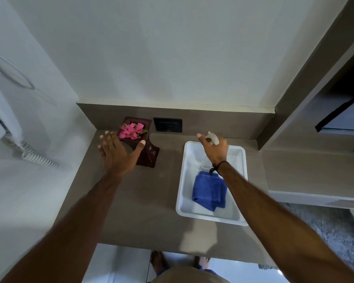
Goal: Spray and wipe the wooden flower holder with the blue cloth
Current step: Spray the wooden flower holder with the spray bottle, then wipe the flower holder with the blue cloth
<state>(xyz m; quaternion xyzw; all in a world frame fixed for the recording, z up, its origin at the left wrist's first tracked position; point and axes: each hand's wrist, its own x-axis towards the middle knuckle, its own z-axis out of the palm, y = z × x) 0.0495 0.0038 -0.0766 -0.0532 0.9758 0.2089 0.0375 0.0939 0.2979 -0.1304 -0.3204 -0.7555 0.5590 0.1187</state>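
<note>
The blue cloth [209, 190] is lying untouched in the white tray [242, 180] on the counter [143, 201]. The right hand [215, 149] is closing its grip around the spray bottle [212, 137]; the left hand [118, 154], fingers spread, is reaching beside the wooden flower holder [146, 149]. I judge spraying and wiping both remain. No readable writing.

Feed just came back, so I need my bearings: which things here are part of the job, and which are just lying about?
Job:
wooden flower holder
blue cloth in white tray
spray bottle, in right hand
left hand, open

Lying about:
wall phone
black socket
</note>
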